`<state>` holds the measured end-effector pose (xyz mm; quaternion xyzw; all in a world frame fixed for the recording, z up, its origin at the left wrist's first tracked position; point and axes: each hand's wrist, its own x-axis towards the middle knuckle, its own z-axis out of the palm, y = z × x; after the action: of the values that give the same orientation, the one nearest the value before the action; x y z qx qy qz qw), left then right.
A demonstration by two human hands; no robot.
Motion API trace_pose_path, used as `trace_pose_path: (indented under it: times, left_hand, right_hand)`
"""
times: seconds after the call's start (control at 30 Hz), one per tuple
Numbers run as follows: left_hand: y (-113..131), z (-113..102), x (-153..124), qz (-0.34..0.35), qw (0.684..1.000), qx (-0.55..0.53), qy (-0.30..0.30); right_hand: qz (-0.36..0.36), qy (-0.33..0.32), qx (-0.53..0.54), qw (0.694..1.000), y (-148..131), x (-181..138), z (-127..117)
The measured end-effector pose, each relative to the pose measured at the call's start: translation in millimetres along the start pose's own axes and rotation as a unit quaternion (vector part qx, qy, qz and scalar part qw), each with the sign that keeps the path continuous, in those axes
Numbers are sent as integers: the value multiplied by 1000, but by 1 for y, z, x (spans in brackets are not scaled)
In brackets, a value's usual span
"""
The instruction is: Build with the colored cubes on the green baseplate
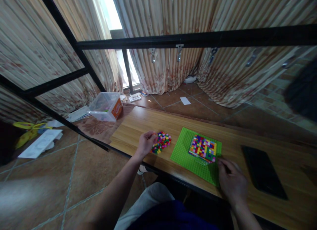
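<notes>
My left hand (146,143) is closed in a pinch at the left side of a loose pile of small coloured bricks (163,141). Whatever its fingertips grip is too small to make out. On a green studded baseplate (182,154) stands a low rectangular block of multicoloured bricks (203,147), its top a patchwork of purple, yellow, white, orange and red. Just right of that block, over the plate's right edge, is my right hand (232,180), its thumb and forefinger pressed together. I cannot tell what, if anything, is between them.
A black flat tablet-like object (264,170) lies at the right of the wooden table (138,119). A clear plastic box (105,106) with an orange label sits on the floor beyond. Black metal bars (148,42) cross in front of the curtains.
</notes>
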<state>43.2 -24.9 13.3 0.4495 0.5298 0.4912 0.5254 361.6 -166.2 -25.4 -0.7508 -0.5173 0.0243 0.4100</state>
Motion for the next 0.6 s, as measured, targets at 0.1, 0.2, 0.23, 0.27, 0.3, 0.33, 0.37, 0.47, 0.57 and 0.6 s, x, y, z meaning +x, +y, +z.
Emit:
trace_pose_path:
  times: [0.1, 0.2, 0.23, 0.27, 0.3, 0.33, 0.37, 0.47, 0.57, 0.6]
  left_hand:
    - [0, -1, 4, 7, 1000, 0, -6]
    - [-1, -1, 6, 14, 1000, -16, -12]
    - [-1, -1, 6, 15, 1000, -20, -13]
    - [0, -1, 6, 15, 1000, -21, -14]
    - [0, -2, 5, 15, 1000, -21, -16]
    - [2, -2, 4, 14, 999, -21, -20]
    - [4, -2, 3, 13, 999, -24, -24]
    - [12, -3, -2, 9, 999, -43, -30]
    - [20, -4, -8, -1, 997, -64, -34]
    - [22, -4, -10, -6, 997, -73, -39]
  right_hand:
    - [1, -1, 1, 1000, 0, -1, 0]
    - [-3, -5, 4, 1000, -1, 0, 0]
    - [-3, -7, 1, 1000, -2, 0, 0]
    - [-3, -7, -1, 1000, -2, 0, 0]
    - [-4, -7, -2, 1000, -2, 0, 0]
    - [-6, -6, -1, 1000, -3, 0, 0]
    - [-7, -5, 1, 1000, -3, 1, 0]
    - [-8, -7, 3, 1000, -2, 1, 0]
    - [-10, -8, 6, 1000, 0, 1, 0]
    - [-11, -9, 9, 1000, 1, 0, 0]
